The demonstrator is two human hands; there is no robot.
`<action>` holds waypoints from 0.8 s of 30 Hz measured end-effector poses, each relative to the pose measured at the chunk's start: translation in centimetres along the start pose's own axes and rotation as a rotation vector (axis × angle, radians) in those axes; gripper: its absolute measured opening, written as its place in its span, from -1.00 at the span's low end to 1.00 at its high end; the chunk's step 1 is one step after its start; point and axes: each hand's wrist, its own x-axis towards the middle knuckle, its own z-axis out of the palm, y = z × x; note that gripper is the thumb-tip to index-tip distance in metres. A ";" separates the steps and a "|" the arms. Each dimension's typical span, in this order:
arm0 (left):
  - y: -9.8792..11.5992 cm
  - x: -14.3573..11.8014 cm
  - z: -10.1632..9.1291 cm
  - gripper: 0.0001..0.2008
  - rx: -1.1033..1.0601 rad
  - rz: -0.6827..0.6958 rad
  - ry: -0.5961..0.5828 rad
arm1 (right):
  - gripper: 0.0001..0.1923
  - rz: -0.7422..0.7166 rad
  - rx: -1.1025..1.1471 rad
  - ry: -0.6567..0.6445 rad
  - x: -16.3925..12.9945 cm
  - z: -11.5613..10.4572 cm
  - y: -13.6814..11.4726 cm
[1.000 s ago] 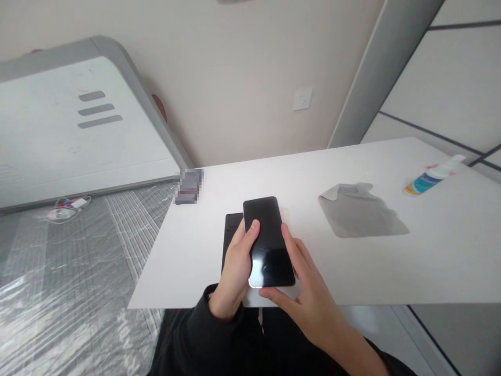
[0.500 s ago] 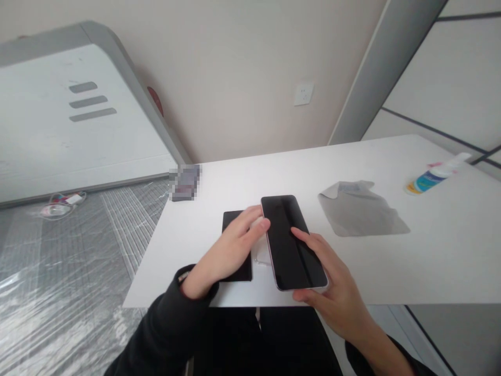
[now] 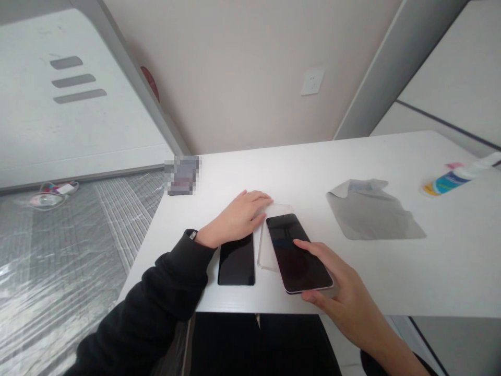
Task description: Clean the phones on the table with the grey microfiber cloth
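Note:
A dark-screened smartphone [image 3: 295,256] with a light rim is in my right hand [image 3: 340,292]; the thumb lies over its face and another finger is at its lower edge. A clear phone case [image 3: 266,253] lies on the table beneath and left of that phone, partly covered by it. My left hand [image 3: 238,216] reaches to the case's upper left part, fingers stretched and thumb apart; whether it grips the case is hard to see. Below this hand a second black phone [image 3: 237,263] lies flat, its top end hidden under the palm.
On the white table [image 3: 391,282] a grey cloth [image 3: 371,214] is spread at right, with a spray bottle [image 3: 450,180] farther right. A pixelated dark object [image 3: 183,176] sits at the back left corner. A wall socket [image 3: 312,82] is behind.
My left hand has left the phone's side and moved up and left to the clear case. The held phone has come down slightly. More of the case and the second phone shows.

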 end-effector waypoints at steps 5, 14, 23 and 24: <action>0.6 -0.5 -0.4 -0.67 -0.075 -0.043 0.054 | -0.19 -0.054 -0.140 -0.014 0.3 0.3 -0.4; 0.0 -0.6 -0.1 -0.77 -0.137 -0.062 0.069 | -0.23 -0.161 -0.371 0.023 0.1 0.9 0.1; 0.0 -0.3 -0.2 -0.78 -0.136 -0.060 0.060 | -0.34 -0.178 -0.363 0.037 0.2 0.6 1.4; 0.0 -0.3 -0.2 -0.78 -0.135 -0.053 0.056 | -0.35 -0.168 -0.341 0.017 0.2 0.4 1.5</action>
